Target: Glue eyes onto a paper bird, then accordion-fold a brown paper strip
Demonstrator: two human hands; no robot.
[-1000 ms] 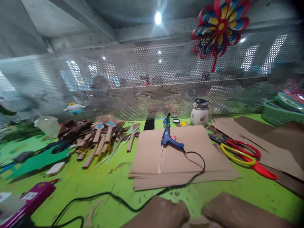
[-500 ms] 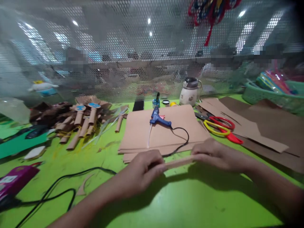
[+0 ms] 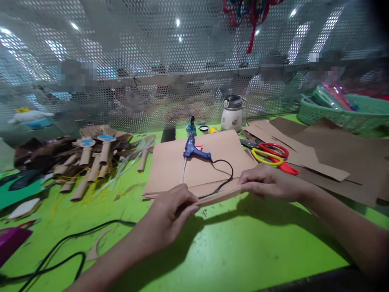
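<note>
Between my two hands a narrow strip of brown paper is stretched just in front of a stack of brown paper sheets. My left hand pinches the strip's left end between thumb and fingers. At the other end, my right hand is closed on it the same way. Lying on the stack is a blue glue gun, a pale glue stick poking out of it and a black cord trailing toward the strip. Scissors with red and yellow handles rest beyond my right hand.
Rolled paper tubes with yellow strands lie at the left. A jug-like bottle stands behind the stack. Brown sheets and a green basket are at right. Another cord crosses the front left. A perforated screen stands behind.
The view has turned a little to the right, so things appear farther left. My hands are slightly farther apart, both still holding the strip.
</note>
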